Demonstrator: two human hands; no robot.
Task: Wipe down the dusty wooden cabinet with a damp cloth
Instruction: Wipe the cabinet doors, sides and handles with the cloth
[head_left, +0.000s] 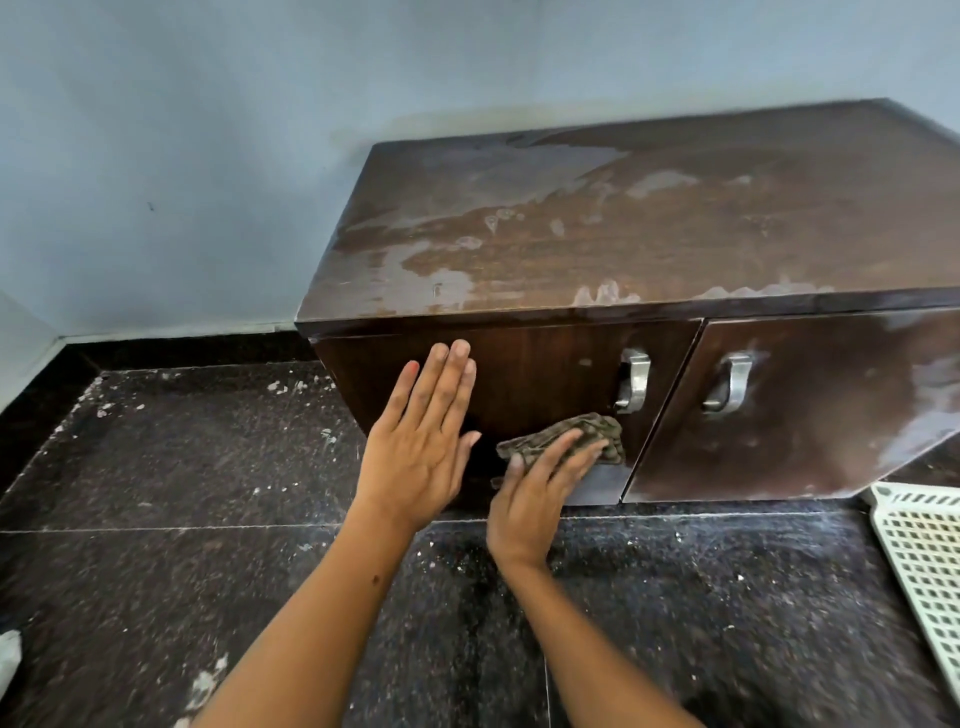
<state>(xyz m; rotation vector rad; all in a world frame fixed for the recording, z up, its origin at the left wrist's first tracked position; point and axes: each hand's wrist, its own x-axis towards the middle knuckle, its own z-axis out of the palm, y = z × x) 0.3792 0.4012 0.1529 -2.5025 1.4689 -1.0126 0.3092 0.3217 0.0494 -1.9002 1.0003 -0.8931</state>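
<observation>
Right hand (535, 499), fingers flat, pressing cloth (566, 441) on left door (524, 374), frame centre; left hand (426, 436) open, empty, bracing. Wipe w/ overlapping strokes, steady pressure.

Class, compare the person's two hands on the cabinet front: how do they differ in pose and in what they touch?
The left hand lies flat with straight fingers on the bare left door; the right hand presses a patterned cloth against it. The left hand sits higher and points upward; the right hand is lower, reaching under the metal handle. Both rest on the same door.
</observation>
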